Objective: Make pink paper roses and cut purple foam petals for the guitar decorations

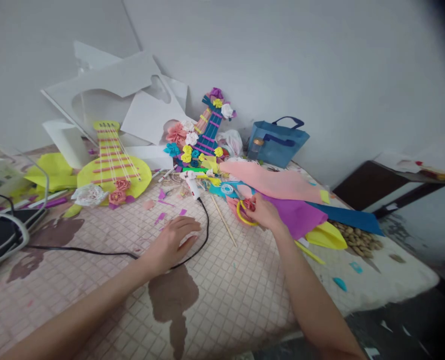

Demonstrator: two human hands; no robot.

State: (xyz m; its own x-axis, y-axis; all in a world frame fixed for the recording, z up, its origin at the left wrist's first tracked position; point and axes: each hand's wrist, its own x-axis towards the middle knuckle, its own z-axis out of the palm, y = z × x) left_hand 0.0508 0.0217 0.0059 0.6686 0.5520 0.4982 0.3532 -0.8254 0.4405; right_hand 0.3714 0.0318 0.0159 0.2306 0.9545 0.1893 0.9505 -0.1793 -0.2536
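Observation:
My left hand (175, 240) rests low over the tiled-pattern tablecloth, its fingers stretched out and slightly bent, beside the black cord of a white hot glue gun (192, 186). My right hand (262, 212) reaches to the coloured paper, its fingers pinched on a small pink paper flower (250, 203). Just under those fingers lie scissors with yellow handles (240, 214). A roll of tape (227, 189) lies on blue paper behind them. Left of the right hand, a thin wooden stick (224, 222) lies on the cloth.
A yellow paper guitar (113, 167) with paper flowers lies at left; a flower-covered blue one (210, 132) leans behind. Pink (275, 180) and purple crepe paper (297, 215) spread at right, near peanuts (357, 239). A blue bag (277, 142) stands by the wall.

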